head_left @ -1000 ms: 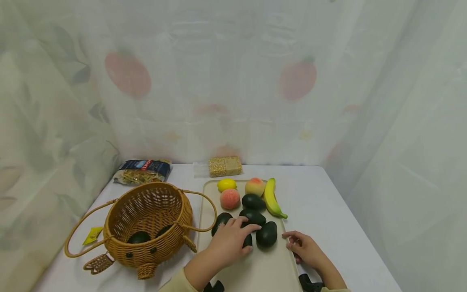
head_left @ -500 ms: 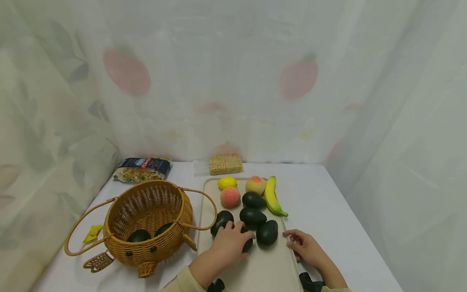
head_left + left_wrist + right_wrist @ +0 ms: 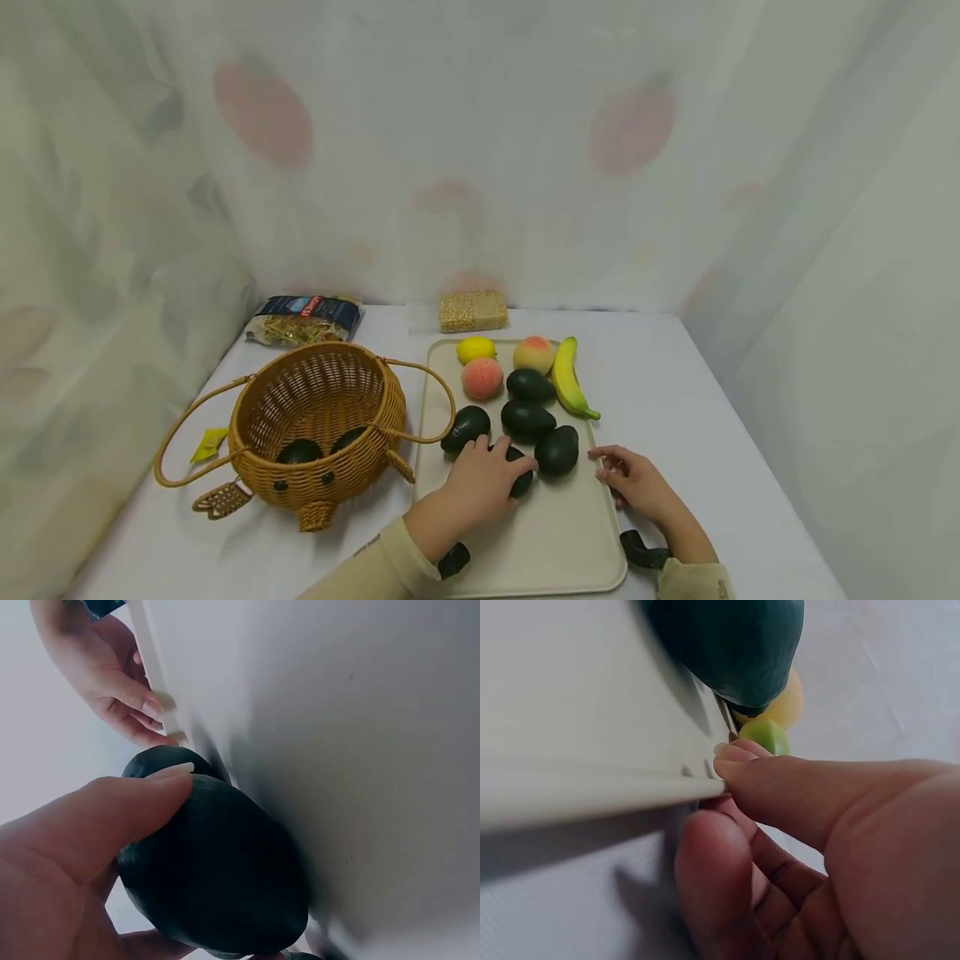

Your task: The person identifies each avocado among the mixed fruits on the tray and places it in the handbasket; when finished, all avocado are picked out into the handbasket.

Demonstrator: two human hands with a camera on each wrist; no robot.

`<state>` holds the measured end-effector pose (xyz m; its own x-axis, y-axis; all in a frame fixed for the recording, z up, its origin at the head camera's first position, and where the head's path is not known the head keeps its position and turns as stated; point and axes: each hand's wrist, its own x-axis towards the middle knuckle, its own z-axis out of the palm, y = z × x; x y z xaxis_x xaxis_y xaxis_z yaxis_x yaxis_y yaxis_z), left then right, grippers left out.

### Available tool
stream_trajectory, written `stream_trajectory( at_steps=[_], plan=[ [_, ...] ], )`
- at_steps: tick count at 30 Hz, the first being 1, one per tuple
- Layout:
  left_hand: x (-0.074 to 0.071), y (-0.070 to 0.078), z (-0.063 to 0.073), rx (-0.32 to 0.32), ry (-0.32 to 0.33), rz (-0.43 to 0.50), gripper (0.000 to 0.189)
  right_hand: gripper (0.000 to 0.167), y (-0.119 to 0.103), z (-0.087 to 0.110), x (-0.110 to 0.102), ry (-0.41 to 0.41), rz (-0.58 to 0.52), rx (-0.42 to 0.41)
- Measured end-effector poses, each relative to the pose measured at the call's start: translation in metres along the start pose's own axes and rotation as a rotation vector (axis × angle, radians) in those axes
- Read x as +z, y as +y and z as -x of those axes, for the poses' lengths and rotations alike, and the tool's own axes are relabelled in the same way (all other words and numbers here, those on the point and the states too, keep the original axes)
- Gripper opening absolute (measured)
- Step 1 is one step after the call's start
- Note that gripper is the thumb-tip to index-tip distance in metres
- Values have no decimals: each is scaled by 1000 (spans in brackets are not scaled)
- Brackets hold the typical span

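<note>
My left hand [image 3: 480, 483] holds the nearest dark green avocado [image 3: 217, 870] on the beige tray [image 3: 555, 550]. In the left wrist view its thumb lies along one side and fingers curl round the other. My right hand [image 3: 641, 492] pinches the tray's right rim [image 3: 697, 787] between thumb and fingers. Around the left hand are more avocados: one to the left [image 3: 467, 428], one to the right [image 3: 557, 451], and two farther back, including a long one [image 3: 528, 419]. A wicker basket [image 3: 318, 487] stands left of the tray, with avocados [image 3: 299, 451] inside.
Behind the avocados, the tray bears a lemon [image 3: 476, 349], a pink peach [image 3: 482, 378], a yellowish peach [image 3: 534, 354] and a banana [image 3: 570, 379]. A pasta bag [image 3: 303, 320] and a grain pack [image 3: 472, 312] lie at the back. The basket's handle [image 3: 442, 383] overhangs the tray.
My left hand's fingers have drawn back from the farther avocados and closed round the nearest one. The right hand keeps its place at the rim. The head view has tilted down slightly.
</note>
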<state>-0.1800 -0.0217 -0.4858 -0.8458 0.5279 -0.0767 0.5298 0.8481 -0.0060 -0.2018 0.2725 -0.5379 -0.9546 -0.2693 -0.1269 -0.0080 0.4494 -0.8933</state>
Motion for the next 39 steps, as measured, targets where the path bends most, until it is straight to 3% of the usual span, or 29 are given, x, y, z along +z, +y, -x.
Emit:
stream_trajectory(
  at_steps=[13, 18, 26, 30, 35, 39],
  plan=[
    [-3, -1, 9, -4, 10, -19, 56, 33, -12, 0, 2, 12, 52, 37],
    [-7, 0, 13, 19, 11, 0, 57, 33, -11, 3, 3, 5, 58, 75],
    [-17, 1, 18, 62, 41, 10, 60, 33, -15, 1, -3, 16, 64, 62],
    [-34, 0, 29, 86, 85, 88, 60, 35, -13, 1, -3, 4, 57, 83],
    [-74, -9, 50, 101, 171, 238, 60, 34, -10, 1, -1, 15, 65, 101],
    [-103, -22, 65, 76, 250, 281, 58, 34, -12, -1, -1, 14, 69, 95]
  ],
)
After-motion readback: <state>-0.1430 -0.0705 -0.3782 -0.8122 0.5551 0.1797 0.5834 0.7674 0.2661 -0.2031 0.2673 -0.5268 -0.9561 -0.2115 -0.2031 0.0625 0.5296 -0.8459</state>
